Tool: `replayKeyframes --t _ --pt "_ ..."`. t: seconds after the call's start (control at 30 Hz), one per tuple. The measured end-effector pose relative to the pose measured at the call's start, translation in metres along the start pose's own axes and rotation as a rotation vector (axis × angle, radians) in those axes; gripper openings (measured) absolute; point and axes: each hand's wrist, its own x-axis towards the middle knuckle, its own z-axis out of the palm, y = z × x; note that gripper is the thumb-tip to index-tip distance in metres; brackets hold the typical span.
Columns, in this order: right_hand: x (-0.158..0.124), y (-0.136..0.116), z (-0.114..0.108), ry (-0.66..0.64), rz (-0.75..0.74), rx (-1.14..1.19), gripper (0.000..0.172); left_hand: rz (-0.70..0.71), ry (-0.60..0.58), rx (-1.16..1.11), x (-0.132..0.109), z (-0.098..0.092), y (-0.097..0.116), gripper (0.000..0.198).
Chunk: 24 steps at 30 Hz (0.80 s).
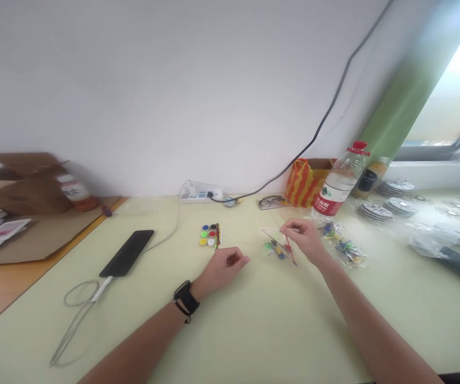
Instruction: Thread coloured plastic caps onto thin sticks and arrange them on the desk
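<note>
My right hand [304,240] pinches the top of a small clear plastic bag [278,246]. Thin sticks and small blue, yellow, green and red pieces show through the bag, too small to name. My left hand [222,268], with a black watch [186,297] on its wrist, rests on the table with fingers curled in and nothing visible in them. Just beyond it sit several small round pots [204,234] with coloured lids, beside a few thin coloured sticks [219,236].
More bagged coloured parts [348,252] lie right of my right hand, before a large water bottle [336,186]. A phone [128,253] with a white cable is at left. A power strip [200,193], glasses [272,201] and stacked discs [376,212] stand farther back.
</note>
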Motion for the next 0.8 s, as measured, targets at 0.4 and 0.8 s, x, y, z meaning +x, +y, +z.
replayKeyframes --t 0.4,0.8 --pt "-0.018 0.011 0.044 -0.167 -0.467 -0.685 0.016 0.029 -0.036 0.108 -0.003 0.000 0.006 0.035" --pt "-0.017 0.017 0.050 -0.302 -0.309 -0.906 0.015 0.033 -0.034 0.097 -0.003 -0.001 0.006 0.032"
